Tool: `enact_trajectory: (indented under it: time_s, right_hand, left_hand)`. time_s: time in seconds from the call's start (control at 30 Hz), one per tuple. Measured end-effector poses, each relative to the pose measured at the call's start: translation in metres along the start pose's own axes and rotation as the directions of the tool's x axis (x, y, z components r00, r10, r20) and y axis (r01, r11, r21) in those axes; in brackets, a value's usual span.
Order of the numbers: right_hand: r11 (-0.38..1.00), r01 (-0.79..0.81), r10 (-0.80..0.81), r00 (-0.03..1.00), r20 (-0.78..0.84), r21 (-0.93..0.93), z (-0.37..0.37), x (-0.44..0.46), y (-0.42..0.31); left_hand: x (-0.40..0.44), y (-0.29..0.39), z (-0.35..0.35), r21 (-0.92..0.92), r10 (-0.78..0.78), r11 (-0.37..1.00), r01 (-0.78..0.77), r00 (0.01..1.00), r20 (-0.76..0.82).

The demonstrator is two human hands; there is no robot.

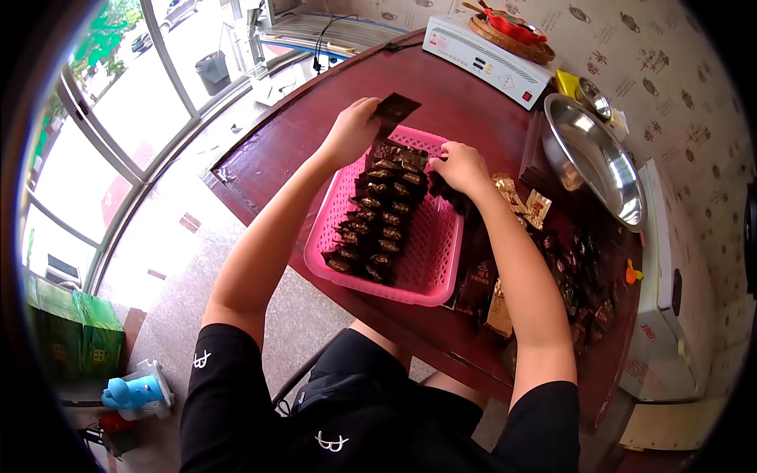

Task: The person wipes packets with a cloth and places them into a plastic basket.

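A pink plastic basket with holes in its walls sits on the dark red table. Rows of small dark brown sachets with gold print stand packed in its left part. Above the basket's far left corner, my left hand is closed on a flat dark brown sachet. My right hand is at the basket's far right side, its fingers closed on a dark packet partly hidden beneath them.
Gold packets and a heap of dark sachets lie right of the basket. A large steel bowl, a white appliance and an orange clip-like item are farther right. Glass doors stand at left.
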State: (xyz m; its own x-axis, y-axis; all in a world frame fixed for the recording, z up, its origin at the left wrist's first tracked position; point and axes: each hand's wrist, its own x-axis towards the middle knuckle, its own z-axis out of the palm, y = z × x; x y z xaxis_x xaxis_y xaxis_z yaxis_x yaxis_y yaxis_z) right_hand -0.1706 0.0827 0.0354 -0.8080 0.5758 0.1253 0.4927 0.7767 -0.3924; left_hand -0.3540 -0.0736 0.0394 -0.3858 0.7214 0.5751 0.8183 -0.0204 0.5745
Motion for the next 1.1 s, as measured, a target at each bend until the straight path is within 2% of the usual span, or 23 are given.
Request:
enact_trajectory:
  time_s: [0.03,0.13,0.23,0.27,0.33,0.37,0.43,0.47,0.57,0.6,0.67,0.77,0.83,0.87,0.93,1.0,1.07,1.1]
  right_hand:
    - [0.999,-0.021,0.021,1.0,-0.003,-0.027,0.004,0.006,-0.001]
    - [1.0,-0.007,0.008,0.998,0.067,-0.014,0.014,0.017,-0.002]
    - [1.0,0.007,-0.007,1.0,0.019,0.021,0.016,0.016,-0.004]
    - [1.0,0.006,-0.006,1.0,0.02,0.02,0.015,0.015,-0.006]
    - [0.994,0.022,-0.015,0.998,0.064,-0.111,0.009,0.012,-0.011]
    - [0.994,0.019,-0.012,0.998,0.061,-0.105,0.01,0.013,-0.008]
    - [0.972,0.234,-0.235,0.963,0.131,0.022,0.012,0.011,-0.003]
    - [0.972,0.235,-0.236,0.963,0.13,0.027,0.015,0.011,-0.002]
    - [0.974,0.226,-0.226,0.972,0.069,0.017,0.017,0.004,-0.005]
    - [0.975,0.221,-0.222,0.972,0.078,0.027,0.017,0.003,-0.005]
    - [0.976,0.214,-0.217,0.972,0.086,0.041,0.018,0.003,-0.005]
    - [0.971,0.231,-0.234,0.971,0.043,0.066,0.017,0.0,-0.004]
    - [0.974,0.216,-0.208,0.972,-0.112,0.067,0.005,-0.007,-0.012]
    - [0.975,0.212,-0.203,0.972,-0.113,0.068,0.0,-0.01,-0.01]
    - [0.959,0.239,-0.179,0.928,-0.327,0.152,-0.017,-0.018,-0.004]
    - [0.947,0.18,-0.086,0.94,-0.33,0.267,-0.045,-0.043,0.002]
    - [0.938,0.193,-0.065,0.914,-0.4,0.288,-0.066,-0.068,0.017]
    - [0.929,0.186,-0.036,0.907,-0.42,0.321,-0.079,-0.082,0.024]
  left_hand:
    - [0.002,0.002,0.001,-0.016,0.062,0.998,-0.062,0.998,-0.034]
    - [0.007,0.015,-0.004,-0.107,0.009,0.994,-0.003,0.999,0.051]
    - [0.013,0.009,0.004,-0.203,0.022,0.979,-0.006,0.997,0.079]
    - [0.013,0.007,0.006,-0.205,0.022,0.979,-0.005,0.997,0.079]
    - [0.015,0.015,0.006,-0.063,0.033,0.998,-0.024,0.988,0.149]
    - [0.016,0.011,0.01,-0.059,0.036,0.998,-0.027,0.987,0.155]
    - [0.016,0.004,0.017,0.031,0.328,0.941,-0.336,0.932,0.153]
    - [0.016,0.0,0.019,0.034,0.327,0.941,-0.336,0.932,0.156]
    - [0.012,-0.005,0.02,-0.008,0.312,0.944,-0.33,0.884,0.348]
    - [0.009,-0.008,0.019,-0.007,0.31,0.945,-0.328,0.884,0.351]
    - [0.003,-0.012,0.016,0.09,0.144,0.966,-0.243,0.791,0.594]
    - [0.004,-0.008,0.017,0.197,0.057,0.952,-0.235,0.767,0.64]
    - [0.001,-0.004,0.02,0.212,0.034,0.952,-0.221,0.763,0.645]
    - [0.0,-0.002,0.021,0.228,0.01,0.952,-0.205,0.763,0.646]
    - [0.002,-0.007,0.021,0.194,0.072,0.947,-0.255,0.76,0.646]
    - [0.003,-0.008,0.018,0.151,0.14,0.939,-0.308,0.746,0.651]
    - [0.004,-0.002,0.015,0.186,0.153,0.91,-0.37,0.719,0.678]
    - [0.004,-0.008,0.018,0.161,0.14,0.935,-0.316,0.746,0.651]
